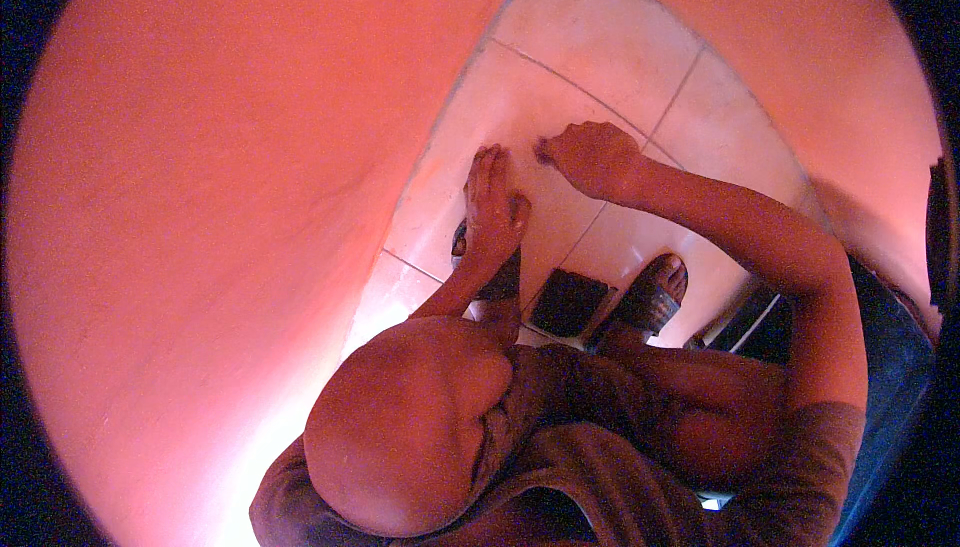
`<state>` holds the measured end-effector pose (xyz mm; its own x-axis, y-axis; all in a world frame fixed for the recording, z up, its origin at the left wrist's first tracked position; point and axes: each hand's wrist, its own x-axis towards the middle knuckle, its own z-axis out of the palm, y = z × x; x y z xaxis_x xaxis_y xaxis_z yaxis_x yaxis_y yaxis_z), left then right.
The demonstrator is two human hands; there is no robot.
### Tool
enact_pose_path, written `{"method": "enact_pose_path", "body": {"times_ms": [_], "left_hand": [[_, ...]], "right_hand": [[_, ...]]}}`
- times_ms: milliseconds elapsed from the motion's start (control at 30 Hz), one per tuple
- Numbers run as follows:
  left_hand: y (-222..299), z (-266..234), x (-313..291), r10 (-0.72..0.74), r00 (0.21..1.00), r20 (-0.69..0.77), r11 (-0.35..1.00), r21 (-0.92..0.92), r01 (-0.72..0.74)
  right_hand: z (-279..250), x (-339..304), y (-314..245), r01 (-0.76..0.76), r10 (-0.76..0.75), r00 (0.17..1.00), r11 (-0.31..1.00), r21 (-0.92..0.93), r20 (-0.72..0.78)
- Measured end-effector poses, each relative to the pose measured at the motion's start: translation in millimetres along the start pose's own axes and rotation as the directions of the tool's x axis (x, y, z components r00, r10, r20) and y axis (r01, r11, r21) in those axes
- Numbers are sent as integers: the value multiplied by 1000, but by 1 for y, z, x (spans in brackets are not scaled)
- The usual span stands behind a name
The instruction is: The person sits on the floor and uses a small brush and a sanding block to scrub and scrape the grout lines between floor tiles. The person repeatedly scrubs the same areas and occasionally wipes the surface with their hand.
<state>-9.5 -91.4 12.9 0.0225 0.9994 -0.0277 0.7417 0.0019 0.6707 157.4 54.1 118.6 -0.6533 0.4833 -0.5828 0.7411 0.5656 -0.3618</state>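
Head view, looking straight down. My left hand (493, 209) lies flat on the tiled floor (600, 37), fingers stretched forward and close together, palm down; I see nothing held in it. My right hand (590, 157) sits just to the right of it and a little farther forward, curled into a loose fist with the knuckles up and the fingertips pressed toward the floor. Something small and dark shows at its fingertips, at the left edge of the fist, but it is too small and blurred for me to tell what it is, or whether the hand grips it. The two hands are near each other, not touching.

Both hands rest on one pale tile, close to a grout line (585, 97) that runs diagonally just beyond the right hand.

Nearer to me, a dark square object (567, 302) lies flat on the floor between my feet. My right foot, in a sandal (655, 297), stands just right of it; the left foot is mostly hidden under the left wrist.

A smooth wall (200, 197) fills the left side, lit reddish. My head covering (405, 422) and shirt (620, 487) fill the lower edge.
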Motion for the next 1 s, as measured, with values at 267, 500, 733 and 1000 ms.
{"method": "enact_pose_path", "body": {"times_ms": [267, 500, 733, 1000], "left_hand": [[-42, 23, -8, -85, 988, 126, 984, 164, 64], [-10, 6, -4, -28, 999, 26, 998, 65, 26], [-12, 4, -3, -73, 994, 84, 996, 48, 69], [-13, 3, -1, -80, 994, 78, 996, 32, 78]], "right_hand": [[12, -11, -22, 60, -52, 991, 996, -64, 120], [16, -9, -17, 57, -54, 998, 993, -106, 33], [10, 5, -17, 38, -41, 995, 999, -35, -96], [4, 5, -8, 130, -125, 991, 987, -96, 57]]}}
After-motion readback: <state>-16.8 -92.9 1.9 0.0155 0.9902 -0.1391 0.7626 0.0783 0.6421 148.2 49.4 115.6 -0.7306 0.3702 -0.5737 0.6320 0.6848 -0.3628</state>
